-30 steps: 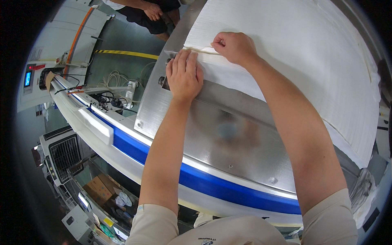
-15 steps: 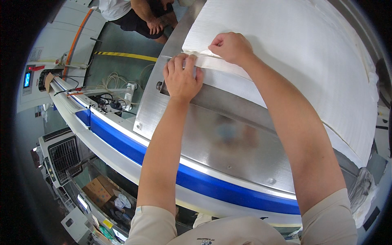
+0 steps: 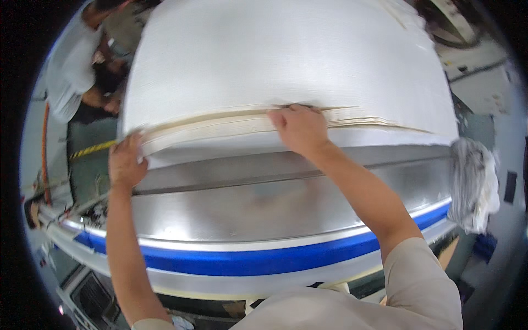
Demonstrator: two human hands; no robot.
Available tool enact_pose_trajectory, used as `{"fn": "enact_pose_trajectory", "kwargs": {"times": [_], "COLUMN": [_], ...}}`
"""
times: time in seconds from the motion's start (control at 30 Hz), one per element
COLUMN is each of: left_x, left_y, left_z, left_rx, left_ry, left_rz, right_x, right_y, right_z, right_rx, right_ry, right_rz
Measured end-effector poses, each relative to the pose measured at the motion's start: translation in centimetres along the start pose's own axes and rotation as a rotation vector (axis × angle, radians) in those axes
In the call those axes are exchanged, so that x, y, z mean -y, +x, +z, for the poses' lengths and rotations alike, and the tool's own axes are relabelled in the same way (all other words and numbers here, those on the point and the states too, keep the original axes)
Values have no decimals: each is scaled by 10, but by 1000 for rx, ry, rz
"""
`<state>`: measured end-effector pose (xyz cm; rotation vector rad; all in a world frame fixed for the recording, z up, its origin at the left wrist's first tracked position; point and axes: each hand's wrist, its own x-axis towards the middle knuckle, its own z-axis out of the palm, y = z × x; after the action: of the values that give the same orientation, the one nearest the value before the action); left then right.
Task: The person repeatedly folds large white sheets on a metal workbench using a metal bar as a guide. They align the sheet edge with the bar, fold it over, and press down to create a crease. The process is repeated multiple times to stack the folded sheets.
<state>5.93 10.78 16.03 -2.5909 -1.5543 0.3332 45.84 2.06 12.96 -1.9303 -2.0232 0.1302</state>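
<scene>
A wide stack of white cloth layers [image 3: 275,60] covers the far part of a metal table [image 3: 231,214]. Along the near side its layered edge [image 3: 214,127] is lifted, with thin gaps between the sheets. At the left end of that edge, my left hand [image 3: 127,160] is closed on the cloth's corner; its fingertips are blurred. Near the middle of the edge, my right hand [image 3: 302,129] has its fingers curled over the top layers, gripping them. The lowest cloth lies below both hands, close to a grey metal ledge.
A blue strip [image 3: 247,263] runs along the table's near side. Crumpled grey and white cloth [image 3: 472,187] hangs at the right end. Another person [image 3: 74,77] is at the far left, beside yellow and black floor tape [image 3: 93,148]. Machine parts stand at far right.
My view has swung, so the cloth stack now spans the middle. My hands, close together before at the cloth's left corner, are now far apart, the right one farther along the edge.
</scene>
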Motion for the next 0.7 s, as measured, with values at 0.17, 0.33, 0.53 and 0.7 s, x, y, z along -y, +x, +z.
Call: {"fn": "enact_pose_trajectory", "kwargs": {"times": [0.17, 0.33, 0.53, 0.7], "left_x": [-27, -23, 21, 53], "left_y": [37, 66, 50, 44], "left_z": [-17, 17, 42, 51], "left_rx": [378, 424, 313, 278], "left_ry": [166, 297, 200, 217], "left_rz": [-72, -57, -339, -344], "right_x": [-201, -348, -428, -533], "right_y": [-64, -123, -143, -170], "right_z": [-63, -144, -180, -211], "right_rx": [227, 269, 282, 447], "right_ry": [-401, -539, -658, -728], "right_rz": [358, 570, 609, 669]}}
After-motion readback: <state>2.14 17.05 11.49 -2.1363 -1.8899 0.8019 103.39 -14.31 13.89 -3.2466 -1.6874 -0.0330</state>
